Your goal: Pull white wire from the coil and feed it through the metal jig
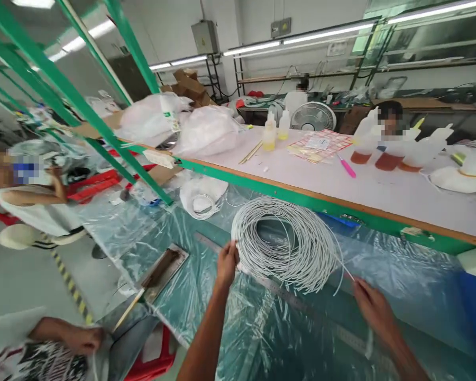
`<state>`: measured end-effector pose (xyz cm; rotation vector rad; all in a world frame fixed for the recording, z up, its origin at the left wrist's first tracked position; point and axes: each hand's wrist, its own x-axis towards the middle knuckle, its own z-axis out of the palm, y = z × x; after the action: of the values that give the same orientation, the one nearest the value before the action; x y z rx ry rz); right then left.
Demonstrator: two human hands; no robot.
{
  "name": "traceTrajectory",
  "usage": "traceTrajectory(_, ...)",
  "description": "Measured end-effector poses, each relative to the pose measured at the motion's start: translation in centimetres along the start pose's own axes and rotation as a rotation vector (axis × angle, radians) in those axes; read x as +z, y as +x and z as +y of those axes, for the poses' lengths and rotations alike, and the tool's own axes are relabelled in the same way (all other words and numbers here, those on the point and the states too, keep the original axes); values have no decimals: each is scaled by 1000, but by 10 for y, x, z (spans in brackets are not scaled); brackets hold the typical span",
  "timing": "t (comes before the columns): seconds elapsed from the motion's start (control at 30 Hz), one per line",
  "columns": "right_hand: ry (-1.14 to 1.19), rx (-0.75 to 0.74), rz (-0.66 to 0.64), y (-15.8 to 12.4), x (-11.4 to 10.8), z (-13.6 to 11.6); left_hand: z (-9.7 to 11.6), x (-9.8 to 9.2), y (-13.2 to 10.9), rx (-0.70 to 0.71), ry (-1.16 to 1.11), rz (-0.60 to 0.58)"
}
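Observation:
A large loose coil of thin white wire (321, 259) lies on the plastic-covered table in front of me. My left hand (227, 264) is at the coil's left edge, its fingers closed on the wire there; the fingertips are partly hidden. Right of the coil, my right hand (373, 304) pinches a wire end that runs off the coil's outer side. Another loose wire end hangs beside it. A metal ruler (289, 299) lies flat on the table in front of the coil, passing partly beneath it.
A smaller wire coil in a white bag (200, 198) sits behind left. A tray with a brush (164, 272) stands near the left edge, close to a co-worker's hand (83, 338). A raised shelf (230, 166) holds bottles (269, 132), bags and a pink tool (347, 165). Green posts rise at left.

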<state>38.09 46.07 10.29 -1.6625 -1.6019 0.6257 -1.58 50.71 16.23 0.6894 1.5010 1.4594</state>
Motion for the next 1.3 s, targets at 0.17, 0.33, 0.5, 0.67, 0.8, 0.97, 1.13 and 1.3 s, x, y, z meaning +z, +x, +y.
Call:
traceTrajectory(0.17,-128,-61,143,84,60,-26,25,-1,78,43,301,66)
traceTrajectory(0.33,-6,-89,-133,3,107,-8,-10,-114,-22,298,804,-276)
traceTrajectory(0.5,228,90,-510,-165,145,15,-41,-213,-176,143,1081,-246)
traceTrajectory(0.67,322,81,-982,-256,169,-39,-47,-253,-243,-30,1462,-391)
traceTrajectory(0.8,245,63,-1093,-250,165,-56,-47,-246,-254,-391,1669,-897)
traceTrajectory(0.97,224,170,-922,-231,133,-12,-51,-235,-275,-610,1824,-1102)
traceTrajectory(1.13,269,216,-804,-238,98,0,-41,-247,-305,-493,1598,-1259)
traceTrajectory(1.3,359,245,-720,-266,79,4,-20,-240,-334,-128,1621,-1335)
